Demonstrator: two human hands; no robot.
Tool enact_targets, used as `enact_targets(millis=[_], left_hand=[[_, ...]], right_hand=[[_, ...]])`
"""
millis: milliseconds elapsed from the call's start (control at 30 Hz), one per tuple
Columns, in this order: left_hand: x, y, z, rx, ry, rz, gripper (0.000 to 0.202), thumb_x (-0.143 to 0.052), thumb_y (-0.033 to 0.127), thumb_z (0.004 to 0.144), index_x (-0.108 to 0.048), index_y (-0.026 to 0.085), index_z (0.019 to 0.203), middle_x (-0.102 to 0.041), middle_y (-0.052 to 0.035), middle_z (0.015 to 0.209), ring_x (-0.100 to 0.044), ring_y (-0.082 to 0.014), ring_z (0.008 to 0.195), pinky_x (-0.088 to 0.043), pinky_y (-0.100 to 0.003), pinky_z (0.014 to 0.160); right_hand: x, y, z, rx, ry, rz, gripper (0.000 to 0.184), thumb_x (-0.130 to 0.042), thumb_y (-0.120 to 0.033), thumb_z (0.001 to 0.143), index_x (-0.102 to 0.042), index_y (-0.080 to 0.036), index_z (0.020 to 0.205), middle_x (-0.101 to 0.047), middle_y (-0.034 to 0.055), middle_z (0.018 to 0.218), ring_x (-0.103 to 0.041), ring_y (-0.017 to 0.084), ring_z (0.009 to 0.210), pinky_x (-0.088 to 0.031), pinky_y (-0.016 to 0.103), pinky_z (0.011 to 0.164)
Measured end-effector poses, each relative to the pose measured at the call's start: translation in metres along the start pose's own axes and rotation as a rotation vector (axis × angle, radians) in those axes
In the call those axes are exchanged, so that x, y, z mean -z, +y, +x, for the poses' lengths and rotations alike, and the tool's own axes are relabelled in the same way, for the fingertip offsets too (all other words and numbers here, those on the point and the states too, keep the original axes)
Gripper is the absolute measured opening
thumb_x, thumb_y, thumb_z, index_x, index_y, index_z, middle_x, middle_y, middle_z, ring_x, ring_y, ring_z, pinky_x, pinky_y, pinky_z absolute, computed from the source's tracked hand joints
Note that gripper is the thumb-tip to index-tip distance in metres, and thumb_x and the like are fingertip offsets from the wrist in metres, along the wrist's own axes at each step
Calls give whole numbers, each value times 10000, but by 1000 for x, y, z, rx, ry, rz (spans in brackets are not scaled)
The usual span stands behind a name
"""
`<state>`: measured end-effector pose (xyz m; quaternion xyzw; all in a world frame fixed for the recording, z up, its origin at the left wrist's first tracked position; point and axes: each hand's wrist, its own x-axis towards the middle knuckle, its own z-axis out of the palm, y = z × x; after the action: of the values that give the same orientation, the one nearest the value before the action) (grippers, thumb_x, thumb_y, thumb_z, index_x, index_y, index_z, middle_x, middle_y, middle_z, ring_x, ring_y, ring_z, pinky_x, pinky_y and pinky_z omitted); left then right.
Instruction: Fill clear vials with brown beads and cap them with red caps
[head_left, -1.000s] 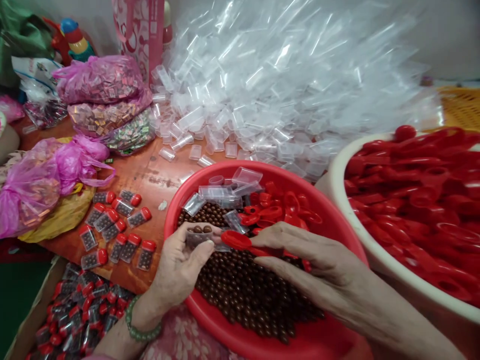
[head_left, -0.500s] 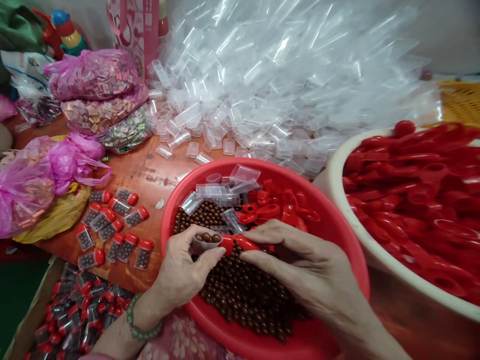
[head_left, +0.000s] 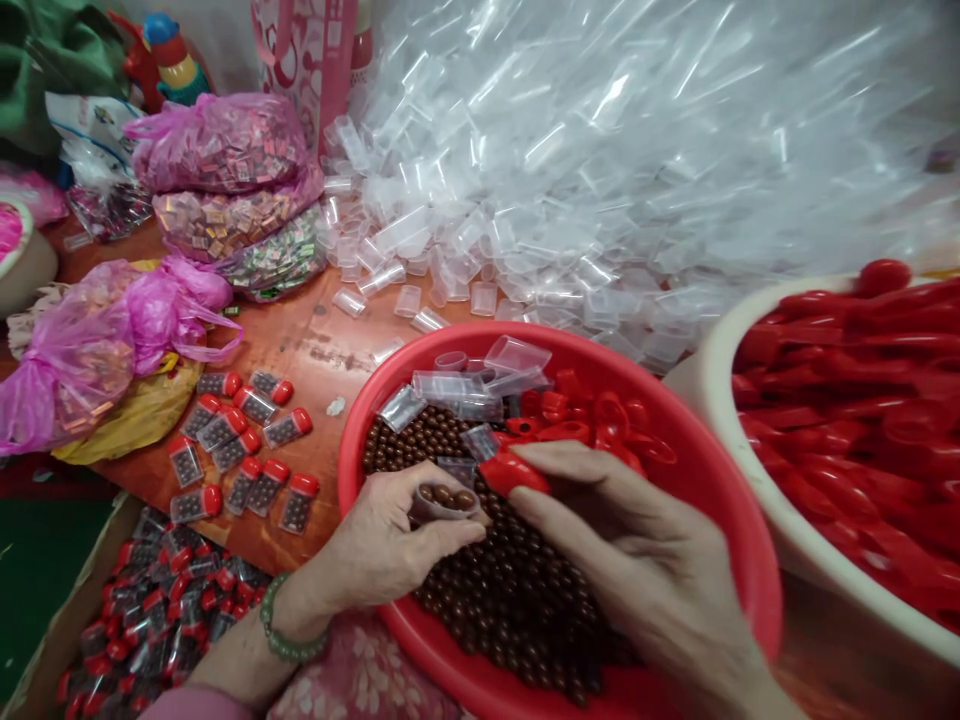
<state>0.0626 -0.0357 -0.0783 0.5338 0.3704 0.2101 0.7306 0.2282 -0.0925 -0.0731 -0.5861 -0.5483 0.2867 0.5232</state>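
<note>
My left hand is closed around a small clear plastic vial with brown balls showing at its mouth. My right hand pinches a red cap just right of the vial's opening, close to it. Both hands hover over a red basin holding many brown balls, a few empty clear vials and loose red caps.
Filled red-capped vials lie on the brown table; more fill a box at lower left. A huge pile of empty clear vials stands behind. A cream basin of red caps is at right. Pink bags sit at left.
The red cap moved left toward the vial's mouth, then lifted slightly. My left hand turned the vial a little lower over the balls. The camera view shifted slightly.
</note>
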Motion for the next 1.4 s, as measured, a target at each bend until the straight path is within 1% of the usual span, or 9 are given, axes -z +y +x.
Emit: enact_targets(millis=[133, 267, 400, 600, 767, 967, 1067, 1267, 1400], left_hand=[[-1, -3, 0, -29, -20, 7, 120, -638, 214, 800, -637, 128, 884, -631, -14, 786, -554, -108, 727, -434, -212, 690], [0, -7, -1, -71, -60, 31, 141, -618, 219, 832, -644, 132, 940, -626, -14, 805, -571, -135, 785, -458, -238, 752], [1, -7, -1, -82, -52, 102, 125, -615, 232, 831, -634, 132, 904, -596, -4, 780, -548, -127, 755, -443, -235, 729], [1, -3, 2, -26, -13, 84, 108, -626, 232, 808, -603, 147, 871, -587, 12, 721, -508, -94, 668, -386, -203, 628], [1, -2, 2, -42, -23, 114, 92, -627, 233, 813, -587, 151, 824, -541, 28, 670, -464, -83, 619, -356, -194, 579], [0, -3, 1, -87, -27, 71, 43, -613, 163, 806, -603, 142, 842, -564, 23, 701, -502, -89, 647, -391, -197, 630], [0, -5, 2, -91, -35, 63, 68, -622, 160, 806, -630, 133, 868, -574, 14, 731, -510, -102, 690, -399, -209, 666], [2, -5, 4, -99, -141, -119, 213, -648, 217, 834, -664, 153, 1037, -623, -14, 908, -541, -141, 868, -431, -264, 850], [2, -4, 4, -96, -164, -146, 224, -659, 243, 832, -666, 144, 1033, -608, -12, 896, -526, -137, 851, -430, -272, 857]], right_hand=[[8, -11, 14, 148, -123, -84, 253, -618, -148, 860, -666, -291, 1063, -696, 34, 944, -678, 173, 866, -576, 300, 758], [3, -17, 20, 273, -258, -177, 293, -592, -130, 875, -669, -294, 1106, -683, 46, 929, -680, 160, 815, -562, 256, 680], [1, -18, 21, 335, -320, -241, 302, -554, -119, 893, -660, -289, 1119, -677, 47, 912, -680, 145, 785, -553, 222, 643], [22, -15, 15, 318, -297, -332, 293, -551, -183, 912, -635, -297, 1169, -672, 46, 944, -689, 141, 810, -563, 197, 664], [33, -13, 17, 282, -291, -364, 297, -543, -242, 926, -639, -338, 1190, -690, 45, 984, -696, 161, 852, -576, 209, 646], [20, -23, 22, 217, -311, -244, 286, -580, -197, 899, -647, -341, 1136, -694, 26, 987, -686, 164, 872, -578, 240, 711], [10, -24, 20, 165, -244, -159, 296, -593, -161, 887, -657, -338, 1115, -701, 22, 987, -681, 171, 887, -578, 267, 731], [-11, -9, 13, 198, -168, -72, 306, -648, -105, 840, -667, -289, 1084, -715, -1, 933, -669, 148, 845, -568, 271, 747], [-15, -3, 10, 201, -156, -87, 336, -637, -84, 837, -647, -290, 1102, -701, -3, 946, -659, 143, 828, -562, 267, 730]])
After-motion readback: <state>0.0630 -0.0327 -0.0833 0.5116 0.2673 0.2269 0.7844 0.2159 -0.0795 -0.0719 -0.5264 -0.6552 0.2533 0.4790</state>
